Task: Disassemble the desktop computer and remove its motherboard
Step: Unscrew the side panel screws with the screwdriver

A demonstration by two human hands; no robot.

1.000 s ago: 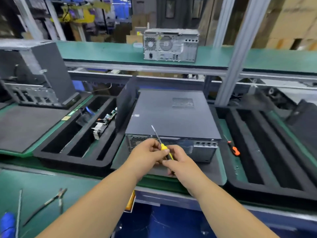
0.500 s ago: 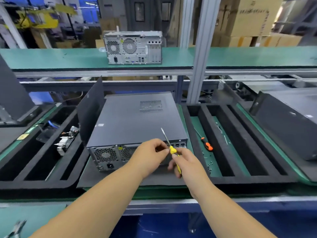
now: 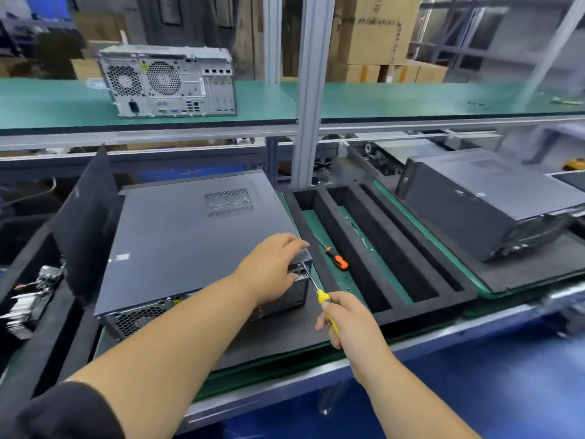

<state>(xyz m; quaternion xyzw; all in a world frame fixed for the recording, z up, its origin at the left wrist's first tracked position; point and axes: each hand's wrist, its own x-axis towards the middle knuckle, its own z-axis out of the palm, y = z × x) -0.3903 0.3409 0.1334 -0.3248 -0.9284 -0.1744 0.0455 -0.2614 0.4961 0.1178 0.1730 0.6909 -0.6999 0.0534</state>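
Three computer cases are in view. The desktop computer (image 3: 190,236) being worked on lies flat on a dark mat, rear panel toward the person. A second dark case (image 3: 487,201) lies on its side to the right of it, beyond the foam tray. A third, bare-metal case (image 3: 167,82) stands on the green shelf (image 3: 411,99) behind it. There are two screwdrivers: a yellow-handled screwdriver (image 3: 323,296) in the hand, and an orange-handled screwdriver (image 3: 337,259) lying in the nearest slot of the black foam tray (image 3: 380,248) just right of the desktop computer. A loose dark panel (image 3: 85,217) leans upright against the computer's left side, and a small heap of removed parts (image 3: 28,299) sits further left.

Both forearms reach forward from the lower edge. The left hand (image 3: 272,267) lies over the computer's near right top corner, palm down, fingers bent over the edge and gripping that corner. The right hand (image 3: 351,315) is just off the same corner, lower and nearer the person, its fingers curled tight round the yellow handle. The shaft runs up and to the left, and its tip meets the rear panel right beneath the left hand's fingers; the exact point of contact is too small to make out.
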